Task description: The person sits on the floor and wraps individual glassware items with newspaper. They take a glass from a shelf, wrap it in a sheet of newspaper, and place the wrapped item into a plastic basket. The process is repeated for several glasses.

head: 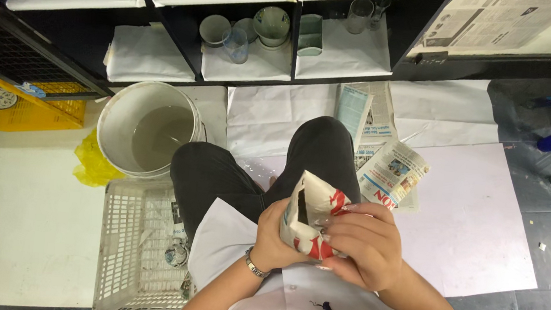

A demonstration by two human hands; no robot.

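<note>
Newspaper-wrapped bundle [310,214] — held between both hands above the lap, close to the body, at centre frame. The wrapping is white newsprint with red print and a dark rectangular patch on its upper left face. Its long axis runs upright with a slight tilt, top end leaning away from the body toward the shelves.

Left hand [275,238]: closed around the bundle's lower left side, palm against it; a metal bracelet [253,264] is worn at the wrist. Right hand [364,242]: fingers curled over the right and lower side, fingertips pressed into the paper. Both hands are in full contact, neither nearer than the other; what lies inside the wrapping cannot be told.

Surroundings noted by place:
- Folded newspapers [390,172] lie on the floor just beyond the right knee, colour print and a red heading showing; more sheets lie beyond them.
- White bucket [148,127], holding cloudy water, stands ahead of the left knee, a yellow plastic bag [92,162] beside it.
- White plastic crate [134,249] sits at the left side, scraps of newsprint inside.
- Yellow crate [20,109] at far left.
- Black shelf [186,34], lined with white paper, carries cups and bowls [260,30] — pale ceramic and clear glass.
- A printed sheet [486,20] is laid at upper right.
</note>
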